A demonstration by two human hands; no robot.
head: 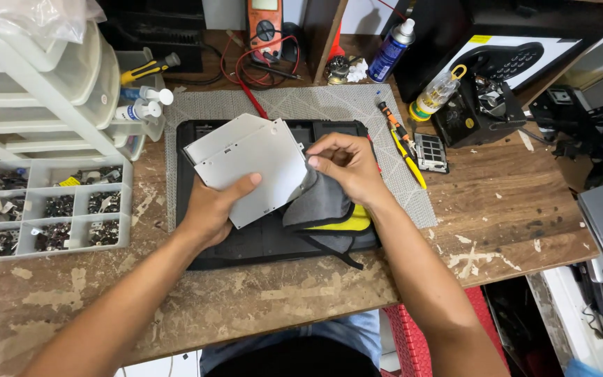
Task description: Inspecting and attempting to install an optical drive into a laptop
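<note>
My left hand holds a flat silver metal drive unit by its lower edge, thumb on top, tilted above a black laptop base lying on a grey mat. My right hand pinches a grey and yellow cloth against the right edge of the silver unit. The cloth hangs down onto the laptop base.
A white compartment tray with small parts sits at left, below white drawers. Screwdrivers, a small grille part, a spray can, a small bottle, a multimeter and black equipment lie behind and right.
</note>
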